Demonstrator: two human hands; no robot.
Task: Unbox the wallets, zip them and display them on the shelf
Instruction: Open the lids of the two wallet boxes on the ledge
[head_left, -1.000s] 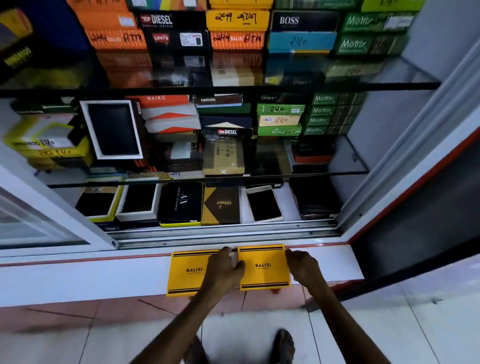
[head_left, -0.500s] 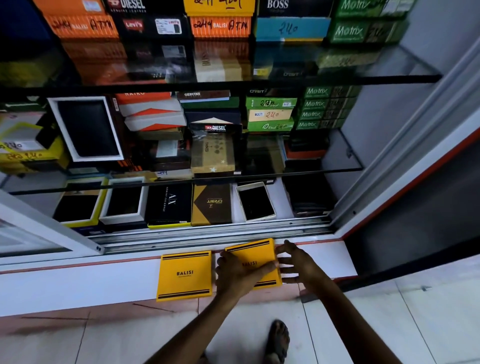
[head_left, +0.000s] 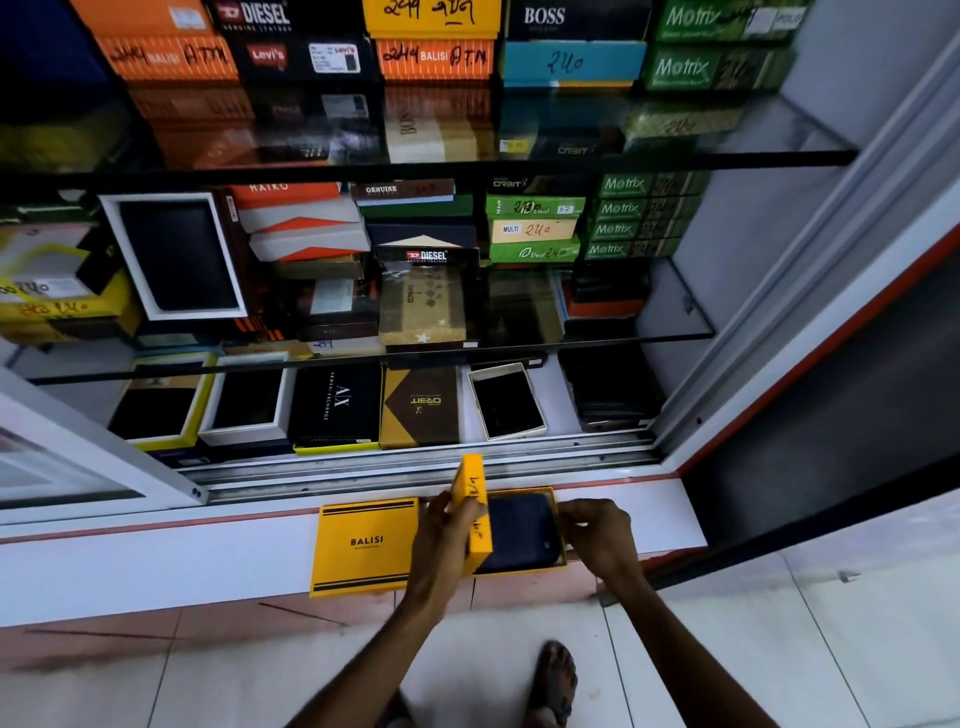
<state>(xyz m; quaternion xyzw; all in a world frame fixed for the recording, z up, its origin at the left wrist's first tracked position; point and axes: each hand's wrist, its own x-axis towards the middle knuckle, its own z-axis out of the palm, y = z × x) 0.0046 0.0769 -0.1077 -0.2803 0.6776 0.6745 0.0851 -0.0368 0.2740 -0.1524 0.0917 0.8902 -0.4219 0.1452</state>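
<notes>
Fingers (head_left: 457, 512) tilt yellow lid (head_left: 474, 512), partly hiding dark wallet (head_left: 524, 530).

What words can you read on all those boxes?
"BALISI": closed yellow box on the ledge.
"DIESEL": black box.
"BOSS": black box, top shelf.
"Motrix": green boxes.
"240": blue box.
Writing on the yellow lid in the left hand: unreadable.
</notes>
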